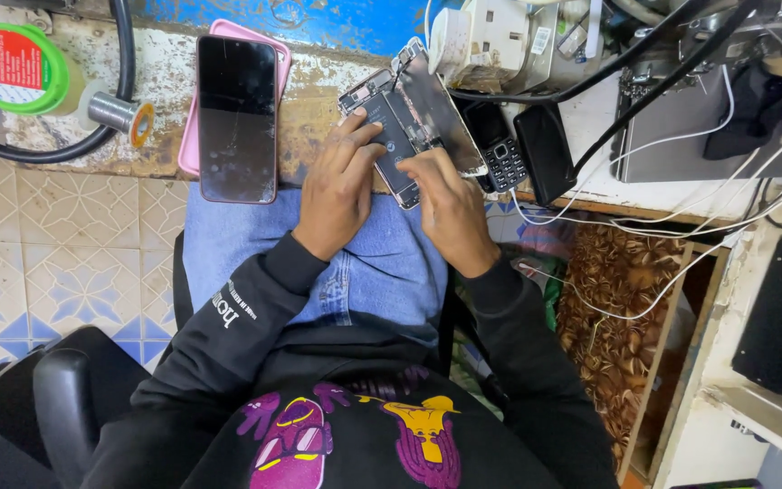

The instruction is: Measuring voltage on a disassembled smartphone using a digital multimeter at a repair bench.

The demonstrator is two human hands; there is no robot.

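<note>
Your left hand (pixel 341 186) and right hand (pixel 450 213) both rest on the opened smartphone (pixel 409 118), which lies tilted at the front edge of the worn workbench (pixel 165 81), directly above your lap. The phone's back is off and its internal parts are exposed.

Your left hand lies flat-curled on the phone's lower left side, fingers pressing on the dark internal area. Your right hand is curled, its fingertips bearing on the phone's lower right edge. Neither hand lifts the phone; both steady it against the bench.

Just right of the opened phone lies a small black keypad phone (pixel 500 149), and next to it a black rectangular piece (pixel 545 154). To the left, well apart from your hands, a dark-screened smartphone (pixel 237 118) lies on a pink case (pixel 190 136).

At the far left of the bench stands a round green-rimmed container (pixel 6 65) with a white and red label on its lid. Just beside it sits a solder spool (pixel 119 113) with an orange-ringed end. A white plug adapter (pixel 481 36) sits behind the opened phone.
</note>
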